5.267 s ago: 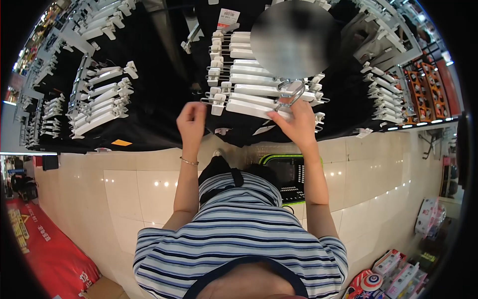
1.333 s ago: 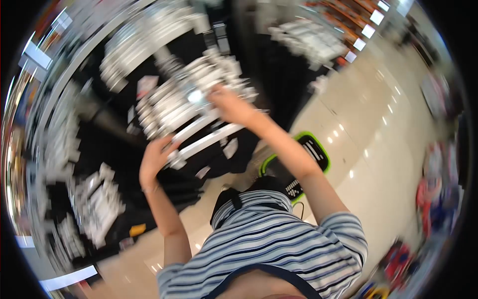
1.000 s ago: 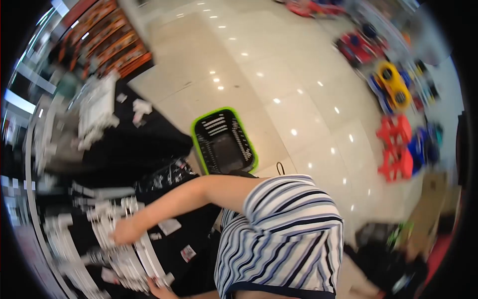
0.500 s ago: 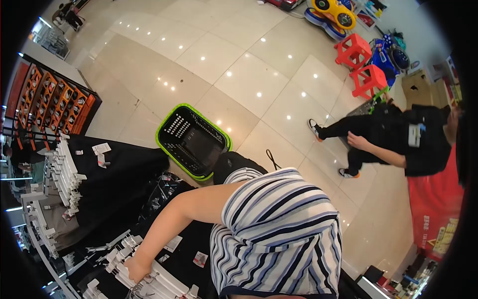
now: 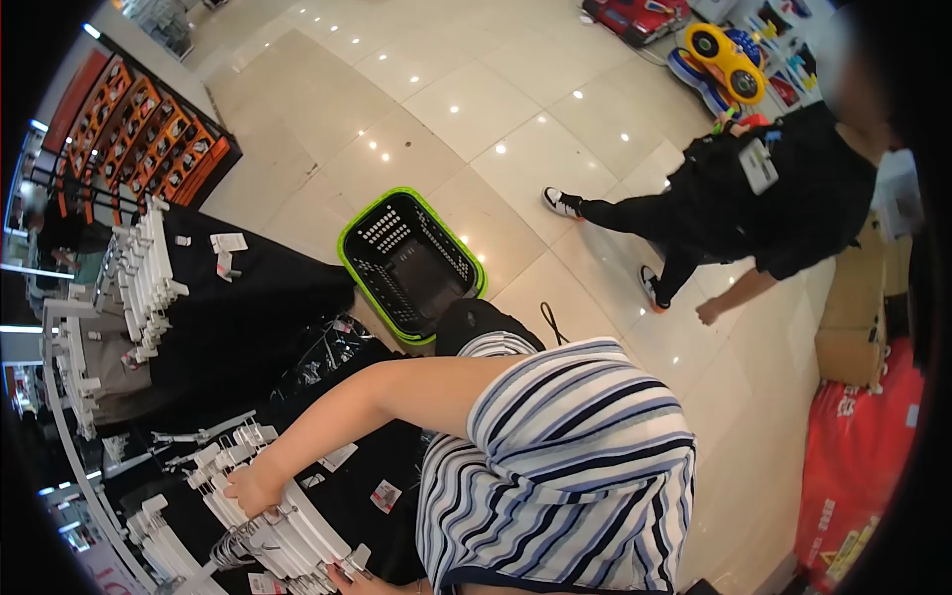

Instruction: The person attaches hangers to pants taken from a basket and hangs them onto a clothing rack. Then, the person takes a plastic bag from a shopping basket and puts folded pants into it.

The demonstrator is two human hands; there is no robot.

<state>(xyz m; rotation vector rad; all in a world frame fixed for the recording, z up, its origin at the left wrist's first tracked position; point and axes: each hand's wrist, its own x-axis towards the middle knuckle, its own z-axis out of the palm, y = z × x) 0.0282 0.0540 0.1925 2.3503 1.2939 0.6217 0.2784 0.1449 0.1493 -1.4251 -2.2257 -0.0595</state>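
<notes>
Both hands right on the white hangers (image 5: 309, 535)!
Right hand (image 5: 258, 486) has its fingers bent over the row; left hand (image 5: 361, 582), cut by the lower edge, meets the hanger ends, and how tightly either grips, I can't tell. Black clothes (image 5: 345, 506) hang just beside the fingers. Well apart from them, past the right forearm (image 5: 332, 426), a green-rimmed basket (image 5: 407, 266); farther out, a person in black (image 5: 793, 213), mid-stride.

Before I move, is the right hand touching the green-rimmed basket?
Apart. The head view shows the right hand at the white hangers, with shiny black plastic between it and the green-rimmed basket.
</notes>
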